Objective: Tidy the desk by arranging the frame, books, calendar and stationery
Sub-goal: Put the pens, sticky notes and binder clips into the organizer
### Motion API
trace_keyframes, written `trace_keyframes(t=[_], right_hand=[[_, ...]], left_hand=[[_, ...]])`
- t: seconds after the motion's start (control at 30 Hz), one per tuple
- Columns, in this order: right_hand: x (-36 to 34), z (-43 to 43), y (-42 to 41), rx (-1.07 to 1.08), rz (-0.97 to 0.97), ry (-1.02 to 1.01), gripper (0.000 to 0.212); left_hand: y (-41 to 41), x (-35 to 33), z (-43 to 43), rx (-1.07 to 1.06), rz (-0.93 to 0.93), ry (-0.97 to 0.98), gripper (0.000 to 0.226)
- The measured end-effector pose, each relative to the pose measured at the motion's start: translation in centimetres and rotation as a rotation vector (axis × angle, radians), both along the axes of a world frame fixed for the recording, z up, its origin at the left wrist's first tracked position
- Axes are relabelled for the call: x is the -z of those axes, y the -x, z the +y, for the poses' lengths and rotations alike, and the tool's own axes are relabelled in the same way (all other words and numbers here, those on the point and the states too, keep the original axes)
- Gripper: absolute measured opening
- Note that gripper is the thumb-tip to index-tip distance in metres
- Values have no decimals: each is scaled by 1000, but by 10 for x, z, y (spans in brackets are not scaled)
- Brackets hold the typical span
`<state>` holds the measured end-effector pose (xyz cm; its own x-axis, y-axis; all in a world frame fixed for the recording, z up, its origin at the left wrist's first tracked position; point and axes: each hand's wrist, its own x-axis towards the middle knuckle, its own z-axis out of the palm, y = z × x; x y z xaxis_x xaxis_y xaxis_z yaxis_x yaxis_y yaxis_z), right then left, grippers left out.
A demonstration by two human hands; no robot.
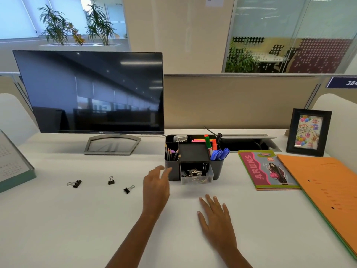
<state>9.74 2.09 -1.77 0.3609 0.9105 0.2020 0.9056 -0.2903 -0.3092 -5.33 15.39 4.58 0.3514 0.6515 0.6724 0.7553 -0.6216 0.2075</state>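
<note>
A black desk organiser [194, 151] stands mid-desk with pencils, markers, sticky notes and a clear drawer [197, 174] pulled out, full of binder clips. Three loose binder clips lie to its left: one [75, 183], a second [111, 180] and a third [128, 189]. My left hand [156, 187] hovers open just left of the organiser, holding nothing. My right hand [215, 213] rests flat and open on the desk in front of the organiser. A black photo frame [309, 132] stands at the right rear. A pink-and-green book [267, 170] and an orange folder [328, 192] lie at the right. A desk calendar [11, 163] sits at the left edge.
A dark monitor [90, 93] on a grey stand [112, 145] fills the left rear. A beige partition [231, 101] backs the white desk [96, 219]. An open cable tray [249, 144] sits behind the organiser.
</note>
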Motion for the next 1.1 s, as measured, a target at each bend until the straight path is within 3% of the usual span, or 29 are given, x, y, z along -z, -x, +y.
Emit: trace_keyframes(t=[0.1, 0.23, 0.33, 0.47, 0.57, 0.67, 0.77, 0.97, 1.1], right_hand=[[1, 0, 1, -6, -7, -11, 46], [4, 0, 1, 2, 4, -2, 47], [3, 0, 2, 8, 12, 16, 59], [-1, 0, 3, -9, 26, 16, 45], [-1, -1, 3, -18, 22, 2, 46], [0, 0, 3, -23, 30, -11, 46], [1, 1, 3, -16, 22, -29, 62], [1, 1, 4, 14, -22, -26, 64], [0, 2, 5, 27, -42, 2, 64]], left_hand=[[30, 18, 7, -228, 116, 174, 45], [56, 37, 10, -361, 234, 391, 55], [65, 38, 12, -389, 212, 453, 48], [68, 30, 8, -378, 111, 550, 28], [67, 28, 7, -375, 41, 544, 33], [59, 18, -1, -297, -101, 534, 37], [40, -5, -15, -156, -261, 449, 33], [-6, -41, -35, 191, -69, 147, 37], [-31, -49, -34, 311, 7, 188, 37]])
